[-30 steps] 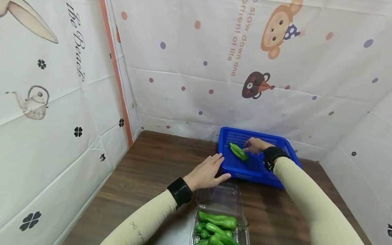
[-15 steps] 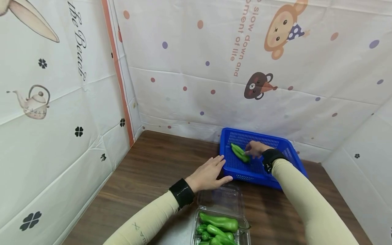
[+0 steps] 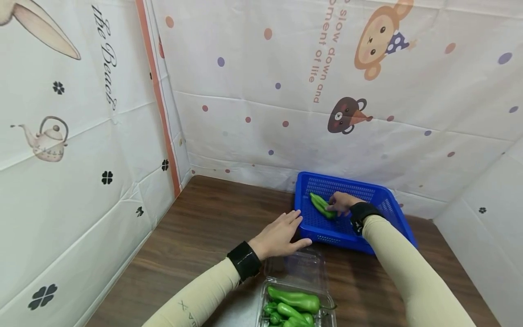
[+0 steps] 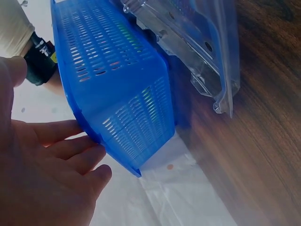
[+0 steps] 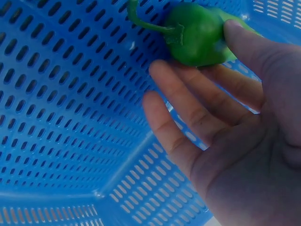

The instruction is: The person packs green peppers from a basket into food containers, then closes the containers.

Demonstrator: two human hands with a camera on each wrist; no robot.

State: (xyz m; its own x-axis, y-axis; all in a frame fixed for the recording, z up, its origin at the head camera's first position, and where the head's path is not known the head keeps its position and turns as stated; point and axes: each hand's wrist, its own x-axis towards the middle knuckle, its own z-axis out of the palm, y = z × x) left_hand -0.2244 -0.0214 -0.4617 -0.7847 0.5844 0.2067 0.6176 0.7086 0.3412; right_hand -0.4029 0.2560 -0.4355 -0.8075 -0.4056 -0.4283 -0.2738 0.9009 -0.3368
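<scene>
While the blue basket (image 3: pixel 387 202) was steadied by the flat, spread left hand (image 3: pixel 279 236), the green pepper (image 3: pixel 321 205), lowered since a second ago, was held inside by the right hand's (image 3: pixel 341 202) fingers.

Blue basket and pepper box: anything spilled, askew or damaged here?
Nothing stands out. The blue basket sits flat on the table, one green pepper inside it under the right hand. The left hand rests against the basket's near corner. The clear box holds its peppers.
</scene>
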